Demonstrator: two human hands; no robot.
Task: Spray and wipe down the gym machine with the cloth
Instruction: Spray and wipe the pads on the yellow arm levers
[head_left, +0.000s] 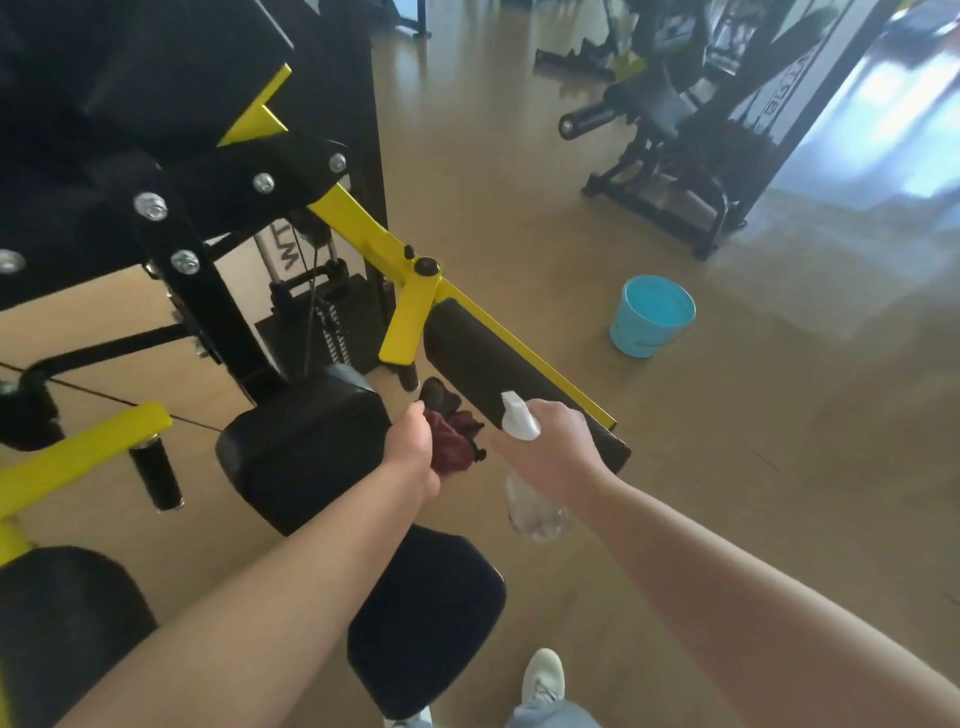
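while looking down from head height, mostly tan floor (727, 493), glossy toward the right. filling the left half: gym machine (182, 197), black frame with yellow arms and silver bolts. further back on the right, second black machine (675, 135), blurred. near the bottom centre, flat black seat pad (426, 613); above it, rounded black pad (301, 441). slanting down from a yellow arm toward the hands, long dark foam roller (483, 358). well apart on the floor to the right, light blue bucket (631, 338). two bare forearms reaching in from below. right hand (556, 452) curled round the neck of a spray bottle (519, 421) — white head sticking up past the knuckles, nozzle toward the roller, clear body hanging below the palm. left hand (413, 452) closed in a fist on a bunched dark red cloth (454, 441), folds spilling out past the fingers, held between the rounded pad and the roller, just beside the roller's near side — contact impossible to tell. at the bottom edge, pale shoe (543, 675) and a light trouser cuff.
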